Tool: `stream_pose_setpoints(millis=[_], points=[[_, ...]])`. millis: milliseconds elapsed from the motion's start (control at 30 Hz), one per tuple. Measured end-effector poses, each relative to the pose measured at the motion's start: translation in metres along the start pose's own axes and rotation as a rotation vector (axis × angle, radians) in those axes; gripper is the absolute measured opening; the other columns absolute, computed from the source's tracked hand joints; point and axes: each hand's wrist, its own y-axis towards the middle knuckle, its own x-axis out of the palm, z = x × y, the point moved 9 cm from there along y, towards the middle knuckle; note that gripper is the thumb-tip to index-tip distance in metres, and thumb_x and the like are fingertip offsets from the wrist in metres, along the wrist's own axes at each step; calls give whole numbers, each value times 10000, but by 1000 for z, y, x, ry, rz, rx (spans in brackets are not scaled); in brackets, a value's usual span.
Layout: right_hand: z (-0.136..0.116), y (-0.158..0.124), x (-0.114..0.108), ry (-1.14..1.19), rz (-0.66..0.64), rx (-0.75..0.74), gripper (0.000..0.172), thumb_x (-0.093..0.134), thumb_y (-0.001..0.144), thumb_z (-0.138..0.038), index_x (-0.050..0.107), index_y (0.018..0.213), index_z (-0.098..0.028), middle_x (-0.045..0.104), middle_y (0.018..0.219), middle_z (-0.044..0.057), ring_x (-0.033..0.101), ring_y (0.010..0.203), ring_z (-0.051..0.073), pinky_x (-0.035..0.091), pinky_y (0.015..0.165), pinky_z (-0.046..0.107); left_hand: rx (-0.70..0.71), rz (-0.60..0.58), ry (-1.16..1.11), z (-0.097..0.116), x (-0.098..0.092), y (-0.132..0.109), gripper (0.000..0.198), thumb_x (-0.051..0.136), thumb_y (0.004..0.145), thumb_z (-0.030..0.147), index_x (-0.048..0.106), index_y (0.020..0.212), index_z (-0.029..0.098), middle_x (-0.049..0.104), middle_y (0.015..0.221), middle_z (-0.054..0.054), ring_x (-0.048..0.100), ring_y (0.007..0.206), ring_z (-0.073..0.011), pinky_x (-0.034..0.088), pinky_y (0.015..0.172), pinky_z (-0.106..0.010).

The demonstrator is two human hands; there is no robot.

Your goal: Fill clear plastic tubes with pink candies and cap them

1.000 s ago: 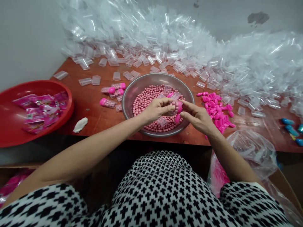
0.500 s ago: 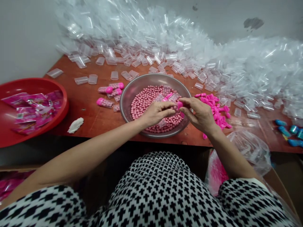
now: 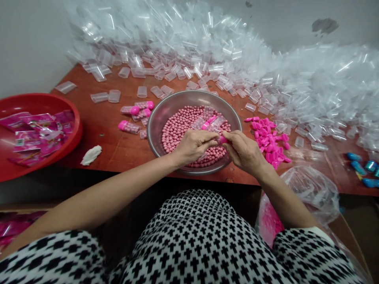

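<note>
Left hand (image 3: 194,146) and right hand (image 3: 245,152) pinch opposite ends of one small pink-capped tube (image 3: 222,139), mostly hidden in their grasp. Just beneath the hands sits a metal bowl (image 3: 173,103) of pink beads (image 3: 177,126). Near the right hand, to its right, lie loose pink pieces (image 3: 270,145); left of the left hand, filled tubes (image 3: 130,127); well beyond both, heaped clear tubes (image 3: 204,51).

Both hands (image 3: 192,147) (image 3: 245,152) pinch a pink-capped tube (image 3: 222,139) above a metal bowl (image 3: 156,128) of pink beads (image 3: 175,132).
</note>
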Motion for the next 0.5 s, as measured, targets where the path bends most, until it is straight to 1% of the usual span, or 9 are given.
stream_pose_setpoints(millis=[100, 167, 233, 300, 367, 400, 500], points=[[10, 1, 1, 131, 26, 75, 192, 518, 900, -196, 586, 1077, -163, 658, 898, 96, 633, 838, 191, 519, 749, 321, -38, 14, 2, -3, -1, 0, 186, 597, 850, 280, 741, 928, 191, 753, 873, -35, 677, 754, -151, 492, 708, -246], [22, -1, 2, 263, 56, 182, 170, 567, 871, -225, 615, 1028, -180, 648, 840, 56, 620, 772, 168, 510, 715, 304, -110, -22, -65, -9, 2, 0, 208, 587, 853, 283, 737, 961, 187, 750, 867, -30, 675, 760, -153, 498, 715, -253], [41, -6, 7, 446, 100, 368, 169, 616, 836, -271, 627, 988, -199, 636, 811, 26, 601, 717, 147, 500, 669, 283, -175, -63, -167, -15, 6, 1, 233, 579, 854, 294, 728, 998, 187, 745, 879, -24, 673, 784, -157, 507, 729, -264], [61, -12, 14, 678, 172, 576, 176, 633, 817, -329, 619, 951, -215, 625, 793, 3, 586, 671, 127, 490, 619, 257, -213, -75, -249, -18, 7, 2, 248, 575, 850, 292, 719, 1020, 185, 737, 910, -25, 667, 813, -159, 512, 750, -276], [73, -14, 25, 875, 210, 708, 187, 632, 811, -379, 606, 906, -220, 603, 744, -17, 564, 616, 107, 478, 572, 231, -234, -62, -286, -19, 5, 3, 240, 576, 840, 271, 718, 1008, 173, 728, 901, -30, 658, 812, -155, 511, 752, -279], [75, -11, 30, 930, 190, 735, 202, 631, 811, -402, 604, 891, -219, 594, 721, -23, 556, 597, 101, 477, 560, 224, -245, -51, -299, -20, 3, 4, 233, 578, 835, 260, 718, 995, 166, 723, 888, -33, 653, 806, -152, 510, 748, -276], [68, 3, 43, 990, 36, 730, 313, 586, 837, -511, 619, 921, -211, 624, 755, -3, 592, 629, 116, 508, 580, 240, -289, 0, -347, -26, -5, 3, 233, 583, 825, 247, 716, 988, 148, 711, 884, -50, 642, 792, -144, 509, 731, -268]])
